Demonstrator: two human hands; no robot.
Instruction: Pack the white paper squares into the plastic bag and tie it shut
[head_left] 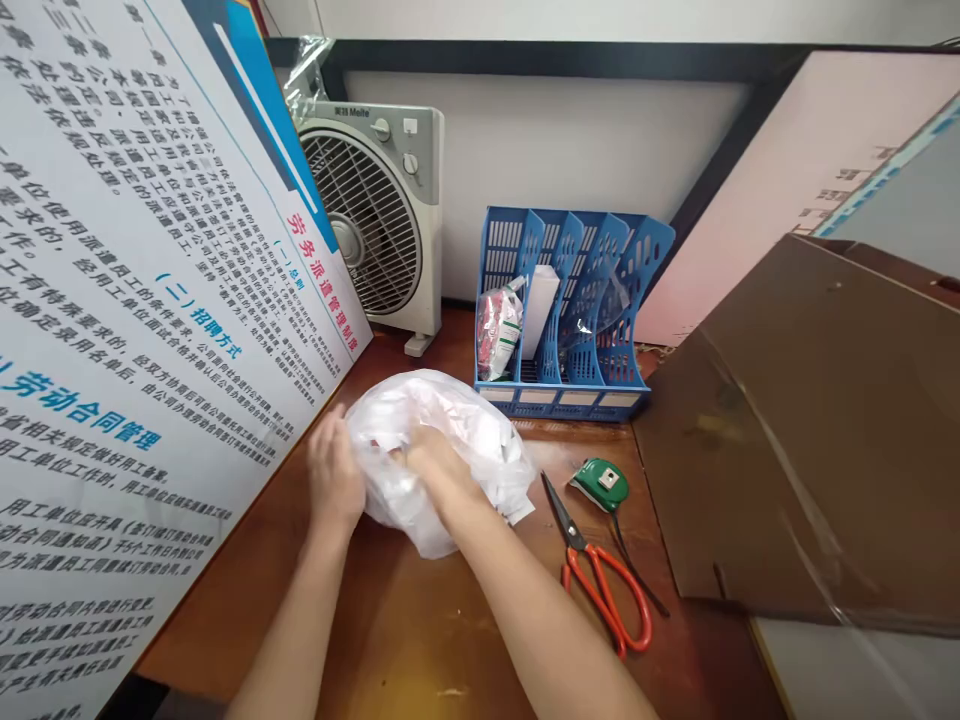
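A white translucent plastic bag (487, 430) sits crumpled on the table, with white paper-like pieces showing through it and at its right edge. My right hand (439, 465) reaches into the bag's opening; its fingers are hidden inside, so I cannot tell what they hold. Against the bag's left side is my left hand (335, 470), somewhat blurred, its fingers stretched upward and looking open. Right of the bag lie scissors (574, 535) with orange-red handles, blades slightly apart. Just beyond them is a green tape measure (604, 483) with a dark strap.
A blue file rack (562, 388) at the back holds a white box (538, 310) and a plastic-wrapped packet (499, 330). A grey box fan (420, 220) stands behind left. A large printed board (187, 330) leans along the left; a brown panel (810, 430) bounds the wooden table (420, 640) at right.
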